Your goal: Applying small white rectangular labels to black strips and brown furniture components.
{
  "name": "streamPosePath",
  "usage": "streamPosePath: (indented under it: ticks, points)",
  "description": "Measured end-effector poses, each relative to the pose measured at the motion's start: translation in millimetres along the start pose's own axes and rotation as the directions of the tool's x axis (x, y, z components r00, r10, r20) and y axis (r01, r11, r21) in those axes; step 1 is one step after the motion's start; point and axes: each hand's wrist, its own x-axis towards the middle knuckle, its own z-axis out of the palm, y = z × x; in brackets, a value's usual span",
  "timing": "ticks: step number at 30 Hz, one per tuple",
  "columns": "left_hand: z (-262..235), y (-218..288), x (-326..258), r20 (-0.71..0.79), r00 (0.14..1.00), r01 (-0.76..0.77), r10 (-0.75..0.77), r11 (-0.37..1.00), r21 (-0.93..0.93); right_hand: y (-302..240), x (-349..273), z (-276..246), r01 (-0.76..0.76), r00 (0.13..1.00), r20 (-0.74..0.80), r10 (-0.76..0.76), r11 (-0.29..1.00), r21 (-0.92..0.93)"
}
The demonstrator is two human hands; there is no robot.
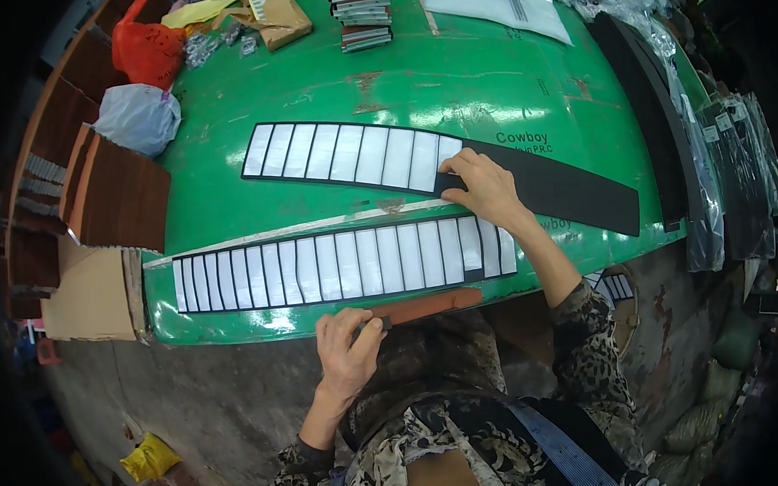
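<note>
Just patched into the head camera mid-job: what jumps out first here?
The bright green table fills the view, crossed by two long black strips lined with white rectangular labels, the far one half bare. The right hand presses on that far strip where the labels end, and the left hand pinches a brown strip at the near edge.

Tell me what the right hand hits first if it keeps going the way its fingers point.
The right hand points left along the upper black strip; first in line is the last white label already on that strip, practically at its fingertips.
</note>
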Motion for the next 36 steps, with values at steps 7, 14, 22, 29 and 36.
streamPosePath:
  ticks: [7, 14, 22, 29, 36]
  points:
    - [-2.1, 1.2, 4.9, 0.04, 0.999, 0.014, -0.013, 1.0, -0.012, 1.5, -3.6, -1.6, -0.057, 0.997, -0.039, 0.063, 0.99, 0.125]
    - [0.4, 7.3, 4.4, 0.014, 0.998, 0.064, -0.064, 0.998, 0.006, 31.0, -10.0, 28.3, -0.052, 0.912, -0.216, 0.35, 0.619, 0.783]
    - [4.0, 20.5, -3.4, 0.035, 0.987, 0.152, -0.156, 0.984, 0.093, 20.3, -21.5, 17.4, 0.075, 0.827, -0.229, 0.513, 0.303, 0.95]
    - [13.4, 36.4, -2.8, -0.124, 0.992, 0.036, -0.002, 0.962, 0.272, 4.3, -82.7, -10.5, 0.049, 0.859, -0.193, 0.474, 0.3, 0.953]
    - [46.2, 71.8, -5.9, -0.007, 1.0, -0.019, 0.023, 0.926, 0.378, -14.5, -150.8, -25.7, -0.096, 0.973, -0.065, 0.223, 0.637, 0.765]
